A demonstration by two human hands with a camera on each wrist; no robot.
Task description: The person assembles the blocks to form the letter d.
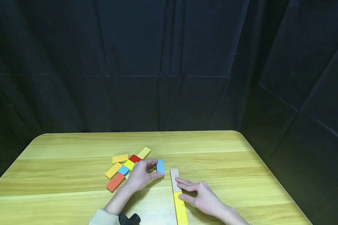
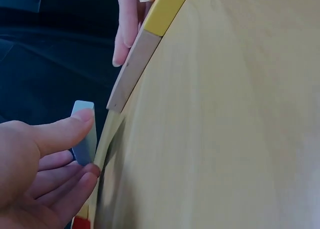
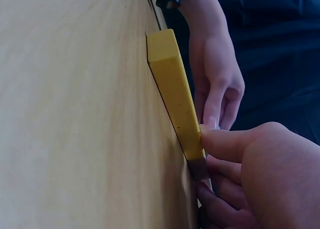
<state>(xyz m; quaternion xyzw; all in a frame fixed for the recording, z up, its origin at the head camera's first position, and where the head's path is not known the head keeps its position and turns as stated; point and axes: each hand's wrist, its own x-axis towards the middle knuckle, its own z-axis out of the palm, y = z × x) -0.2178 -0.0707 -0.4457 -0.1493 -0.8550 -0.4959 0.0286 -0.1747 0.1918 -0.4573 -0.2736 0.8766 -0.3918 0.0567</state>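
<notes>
My left hand (image 1: 140,176) pinches a light blue block (image 1: 160,167) between thumb and fingers, a little off the table in the left wrist view. A bare-wood block (image 1: 174,180) and a longer yellow block (image 1: 180,207) lie end to end in one line. From their right side, my right hand (image 1: 201,197) touches both: the thumb on the yellow block, fingers at the wood one. In the right wrist view, the thumb lies at the near end of the yellow block (image 3: 175,99); the wood block is partly hidden behind the fingers.
Left of the left hand lies a cluster of blocks: an orange-red block (image 1: 115,182), a blue one (image 1: 123,170), a red one (image 1: 135,158), a pale yellow one (image 1: 144,153) and several more. Dark curtains (image 1: 169,68) hang behind and along the right of the wooden table (image 1: 228,162).
</notes>
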